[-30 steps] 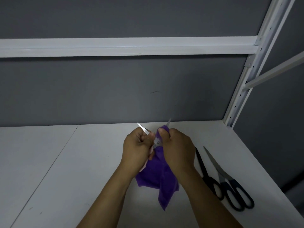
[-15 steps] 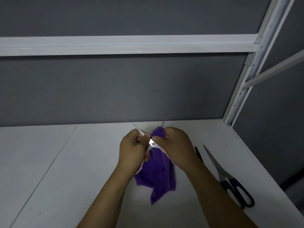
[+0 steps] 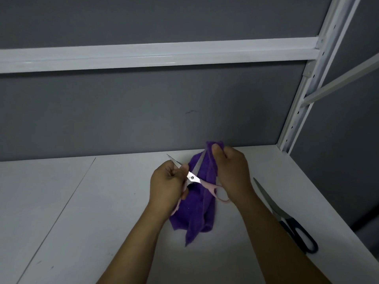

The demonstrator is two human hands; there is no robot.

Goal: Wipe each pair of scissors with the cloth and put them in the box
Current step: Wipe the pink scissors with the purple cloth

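My left hand [image 3: 167, 184] grips a pair of pink-handled scissors [image 3: 193, 178] with its blades spread open, held above the white shelf [image 3: 86, 212]. One blade tip sticks out past my left knuckles. My right hand [image 3: 233, 172] pinches a purple cloth [image 3: 196, 214] around the other blade, near its tip. The rest of the cloth hangs down below both hands. Part of the pink handles is hidden behind the cloth and my left hand. No box is in view.
Black-handled scissors [image 3: 295, 228] lie on the shelf at the right, partly behind my right forearm, close to the shelf's right edge. A white upright post [image 3: 303, 103] stands at the back right corner. A grey wall closes the back.
My right hand has slid the cloth up along one blade, from near the pivot to the tip. The pivot and a pink handle now show. My left hand has held still.
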